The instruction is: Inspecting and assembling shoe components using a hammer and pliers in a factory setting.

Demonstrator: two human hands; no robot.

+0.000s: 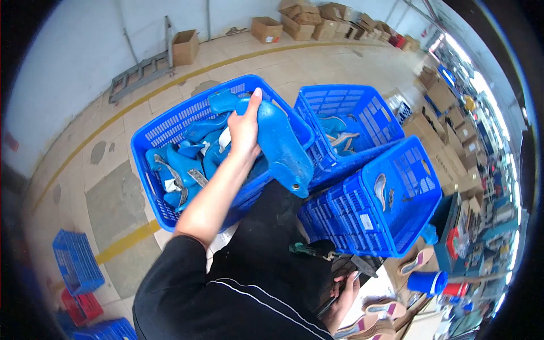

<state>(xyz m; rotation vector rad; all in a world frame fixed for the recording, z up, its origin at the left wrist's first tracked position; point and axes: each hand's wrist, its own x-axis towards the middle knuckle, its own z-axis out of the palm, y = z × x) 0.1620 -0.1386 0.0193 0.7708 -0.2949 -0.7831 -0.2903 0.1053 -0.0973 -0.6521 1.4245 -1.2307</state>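
Note:
My left hand [243, 131] grips a blue plastic shoe last [285, 150] near its upper end, thumb stretched along it. The last hangs over the right side of a blue plastic basket [148, 136]. Inside that basket lies a heap of more blue lasts [180, 161], some with pale or grey pieces on them. Low on the right, beside some insoles, my right hand [344, 297] is closed around a dark-handled tool. A grey metal piece [364, 266] shows just above the fingers; the tool's exact kind is unclear. A green-handled tool [306, 249] lies near my lap.
Two more blue baskets [354, 144] [371, 212] stand to the right, holding a few lasts and soles. Several insoles [385, 309] lie at the lower right near a blue jug [426, 282]. Cardboard boxes [266, 29] line the wall; stacked crates [78, 259] stand at left.

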